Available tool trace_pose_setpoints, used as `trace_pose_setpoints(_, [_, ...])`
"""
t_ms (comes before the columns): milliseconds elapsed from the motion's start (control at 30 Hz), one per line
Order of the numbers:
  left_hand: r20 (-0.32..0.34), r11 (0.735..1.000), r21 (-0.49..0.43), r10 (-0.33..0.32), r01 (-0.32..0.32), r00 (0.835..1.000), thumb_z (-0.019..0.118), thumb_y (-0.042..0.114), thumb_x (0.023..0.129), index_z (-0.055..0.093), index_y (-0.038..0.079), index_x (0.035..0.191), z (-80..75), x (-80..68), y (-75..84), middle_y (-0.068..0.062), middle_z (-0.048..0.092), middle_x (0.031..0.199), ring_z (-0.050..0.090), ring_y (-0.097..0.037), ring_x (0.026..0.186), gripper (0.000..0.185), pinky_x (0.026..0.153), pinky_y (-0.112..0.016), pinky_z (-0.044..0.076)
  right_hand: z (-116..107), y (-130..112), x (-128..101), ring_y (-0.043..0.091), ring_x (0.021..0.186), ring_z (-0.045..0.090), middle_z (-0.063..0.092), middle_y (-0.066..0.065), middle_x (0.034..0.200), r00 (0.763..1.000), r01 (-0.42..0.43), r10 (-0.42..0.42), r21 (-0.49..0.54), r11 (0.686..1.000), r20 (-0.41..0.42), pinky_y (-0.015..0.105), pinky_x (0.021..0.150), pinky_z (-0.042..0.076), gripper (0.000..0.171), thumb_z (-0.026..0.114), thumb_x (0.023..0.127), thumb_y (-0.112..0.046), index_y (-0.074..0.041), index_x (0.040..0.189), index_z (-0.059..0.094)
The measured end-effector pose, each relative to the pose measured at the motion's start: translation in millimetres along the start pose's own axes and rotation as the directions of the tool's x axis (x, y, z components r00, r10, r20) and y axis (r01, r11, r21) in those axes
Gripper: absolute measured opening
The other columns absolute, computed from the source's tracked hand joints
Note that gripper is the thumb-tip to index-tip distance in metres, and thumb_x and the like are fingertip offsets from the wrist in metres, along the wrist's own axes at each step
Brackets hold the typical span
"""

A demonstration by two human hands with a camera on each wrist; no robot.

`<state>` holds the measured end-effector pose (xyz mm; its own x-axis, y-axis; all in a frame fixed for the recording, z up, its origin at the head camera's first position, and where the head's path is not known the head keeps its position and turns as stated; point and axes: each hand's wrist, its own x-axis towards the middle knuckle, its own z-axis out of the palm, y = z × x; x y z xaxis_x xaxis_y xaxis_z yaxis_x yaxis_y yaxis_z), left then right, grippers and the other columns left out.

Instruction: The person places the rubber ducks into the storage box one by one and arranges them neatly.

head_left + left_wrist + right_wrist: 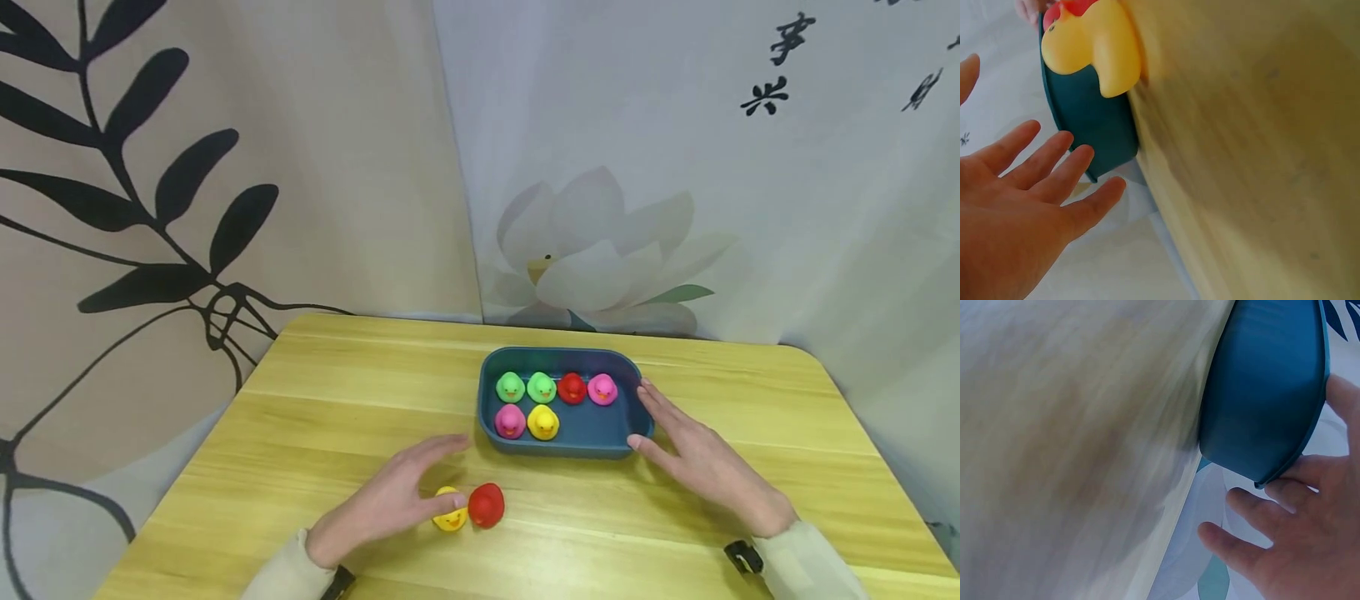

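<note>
A dark blue plastic bin (592, 435) holds several small rubber ducks: green, red and pink in the back row, a pink duck (510, 422) and a yellow duck (543, 423) in front. Outside it, nearer the camera, a loose yellow duck (451, 520) sits beside a red duck (487, 506), whose face does not show. My left hand (393, 496) hovers by this pair, fingers extended and spread; its thumb partly covers the yellow duck in the head view. At the bin's right end, my right hand (708, 458) touches the rim with fairly straight fingers and thumb.
The wooden table (360, 375) has its back edge against a wall hanging (337, 167) printed with leaves, a lotus and characters. Dark bands sit at both wrists, beside the light sleeves (806, 562).
</note>
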<state>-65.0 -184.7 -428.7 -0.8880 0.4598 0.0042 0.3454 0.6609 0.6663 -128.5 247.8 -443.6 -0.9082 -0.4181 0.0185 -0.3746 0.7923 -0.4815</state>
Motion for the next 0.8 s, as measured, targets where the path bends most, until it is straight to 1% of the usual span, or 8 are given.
trace_pose_setpoints(233, [-0.001,1.0,0.017,-0.004,0.004,1.0,0.081,0.042,0.089,0.061,0.014,0.144,7.6,-7.6,-5.9,0.0,0.06,0.146,0.055,-0.026,0.135,0.065,0.112,-0.053,0.044,0,0,1,0.049,0.148,0.031,0.014,0.015,0.172,1.0,-0.002,0.002,-0.003,1.0,0.005,0.07,0.112,0.033,0.081,0.053,0.106,-0.053,-0.01,0.166,0.019])
trace_pose_setpoints(400, [-0.016,0.999,0.0,-0.035,0.035,0.999,0.085,0.037,0.087,0.066,0.016,0.137,9.2,-11.9,-7.3,0.001,0.064,0.138,0.059,-0.024,0.129,0.058,0.109,-0.053,0.047,1,0,2,0.048,0.149,0.031,0.013,0.014,0.173,1.0,-0.003,0.003,0.0,1.0,0.008,0.069,0.113,0.032,0.082,0.052,0.106,-0.054,-0.011,0.167,0.019])
trace_pose_setpoints(567, [-0.006,0.998,-0.013,-0.065,0.065,0.998,0.085,0.035,0.086,0.07,0.015,0.132,8.3,-12.6,-8.6,0.003,0.067,0.131,0.061,-0.023,0.122,0.053,0.106,-0.053,0.049,2,-1,3,0.048,0.149,0.031,0.013,0.014,0.173,1.0,-0.004,0.004,-0.001,1.0,0.008,0.069,0.113,0.033,0.083,0.051,0.105,-0.056,-0.011,0.166,0.019])
trace_pose_setpoints(667, [0.005,0.998,-0.016,-0.064,0.064,0.998,0.085,0.034,0.086,0.072,0.015,0.128,8.0,-12.1,-9.3,0.007,0.068,0.124,0.063,-0.02,0.117,0.048,0.104,-0.051,0.05,1,-1,3,0.049,0.149,0.031,0.013,0.014,0.173,1.0,-0.007,0.007,-0.002,1.0,0.008,0.069,0.113,0.032,0.082,0.052,0.105,-0.055,-0.01,0.166,0.019])
trace_pose_setpoints(800, [0.013,0.999,-0.01,-0.045,0.045,0.999,0.087,0.03,0.085,0.077,0.018,0.12,8.4,-12.5,-10.0,0.012,0.069,0.117,0.064,-0.015,0.111,0.038,0.1,-0.047,0.052,1,0,3,0.049,0.149,0.031,0.013,0.014,0.173,1.0,-0.008,0.008,-0.001,1.0,0.011,0.069,0.113,0.032,0.082,0.052,0.106,-0.054,-0.01,0.166,0.019])
